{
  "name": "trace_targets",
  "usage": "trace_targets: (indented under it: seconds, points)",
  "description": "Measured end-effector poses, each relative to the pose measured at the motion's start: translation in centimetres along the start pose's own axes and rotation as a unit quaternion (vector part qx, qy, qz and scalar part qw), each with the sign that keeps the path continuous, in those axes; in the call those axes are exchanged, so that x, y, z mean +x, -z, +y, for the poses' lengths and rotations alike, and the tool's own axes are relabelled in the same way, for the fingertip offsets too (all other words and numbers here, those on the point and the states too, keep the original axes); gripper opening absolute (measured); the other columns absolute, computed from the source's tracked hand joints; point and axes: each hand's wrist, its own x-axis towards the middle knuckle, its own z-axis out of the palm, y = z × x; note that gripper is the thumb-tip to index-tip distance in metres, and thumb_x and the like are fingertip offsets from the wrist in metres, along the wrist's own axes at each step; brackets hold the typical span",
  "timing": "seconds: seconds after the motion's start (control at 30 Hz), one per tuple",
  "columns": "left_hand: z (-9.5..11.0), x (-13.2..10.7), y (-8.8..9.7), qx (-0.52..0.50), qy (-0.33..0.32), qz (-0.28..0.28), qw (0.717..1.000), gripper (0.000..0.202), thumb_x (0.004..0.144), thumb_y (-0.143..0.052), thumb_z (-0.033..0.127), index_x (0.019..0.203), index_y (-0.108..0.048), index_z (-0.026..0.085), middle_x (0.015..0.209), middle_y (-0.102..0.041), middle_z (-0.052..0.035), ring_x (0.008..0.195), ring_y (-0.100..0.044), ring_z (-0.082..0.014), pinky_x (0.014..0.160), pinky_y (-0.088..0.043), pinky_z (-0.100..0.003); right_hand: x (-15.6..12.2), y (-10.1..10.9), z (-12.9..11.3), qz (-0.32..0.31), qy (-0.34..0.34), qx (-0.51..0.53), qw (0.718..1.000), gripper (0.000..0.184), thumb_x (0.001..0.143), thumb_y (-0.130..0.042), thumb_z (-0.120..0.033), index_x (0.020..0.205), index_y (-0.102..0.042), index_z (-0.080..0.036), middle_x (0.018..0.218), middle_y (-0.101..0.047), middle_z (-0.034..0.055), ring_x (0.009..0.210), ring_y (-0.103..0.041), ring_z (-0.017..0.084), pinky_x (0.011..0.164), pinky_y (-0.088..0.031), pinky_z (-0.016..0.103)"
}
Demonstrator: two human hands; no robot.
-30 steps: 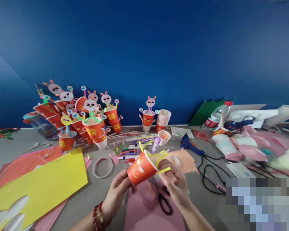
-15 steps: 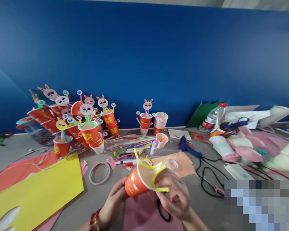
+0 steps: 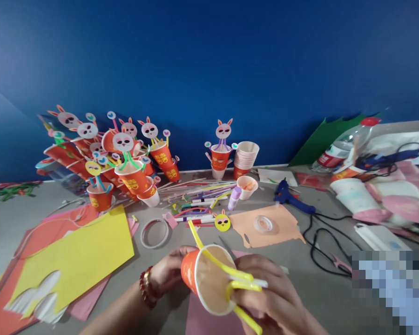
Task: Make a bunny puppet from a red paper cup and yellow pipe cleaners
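Observation:
My left hand [image 3: 170, 270] is wrapped round the side of a red paper cup [image 3: 191, 272], which lies tilted with its mouth toward me and to the right. Several bent yellow stems [image 3: 226, 265], straws or pipe cleaners, I cannot tell which, cross the white rim and stick out on both sides. My right hand [image 3: 272, 293] is closed at the right rim, fingers round the yellow stems; part of its grip is hidden. Beyond the cup lies a yellow rabbit face cutout [image 3: 222, 222]. Pink paper [image 3: 209, 316] lies under the hands.
Decorated rabbit cups [image 3: 132, 174] crowd the back left. Yellow paper [image 3: 91, 256] and a tape roll [image 3: 154, 233] lie left. Markers [image 3: 195, 218], a glue stick [image 3: 234, 198] and stacked cups [image 3: 246, 158] stand beyond. A blue glue gun [image 3: 293, 200] and its cable lie right.
The cup has come closer to me and turned so its mouth faces me more. My right hand has shifted right and down. The view has moved, and the rabbit cutout now shows fully.

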Motion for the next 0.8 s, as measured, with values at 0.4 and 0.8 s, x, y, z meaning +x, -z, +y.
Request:
trace_targets:
  seconds: [0.4, 0.8]
  points:
    - [0.8, -0.3, 0.2, 0.022, 0.042, -0.034, 0.998, 0.034, 0.068, -0.076, 0.028, 0.097, -0.079, 0.009, 0.095, -0.079, -0.0116, 0.086, -0.070, -0.0249, 0.082, -0.049, -0.032, 0.9, 0.0, 0.1, -0.008, 0.039, -0.011, 0.999, 0.014, 0.078, -0.064, -0.005, 0.088, -0.070, -0.011, 0.079, -0.075, 0.0092, 0.072, -0.068, 0.019, 0.070, -0.061, 0.032]
    - [0.6, 0.0, -1.0, -0.010, 0.034, -0.017, 0.999, 0.016, 0.065, -0.079, 0.022, 0.079, -0.079, 0.013, 0.074, -0.076, -0.0047, 0.067, -0.064, -0.0184, 0.070, -0.046, -0.028, 0.5, -0.1, 0.3, -0.009, 0.031, -0.043, 0.999, 0.013, 0.085, -0.061, -0.012, 0.096, -0.068, -0.017, 0.079, -0.076, 0.0056, 0.071, -0.070, 0.019, 0.069, -0.063, 0.033]
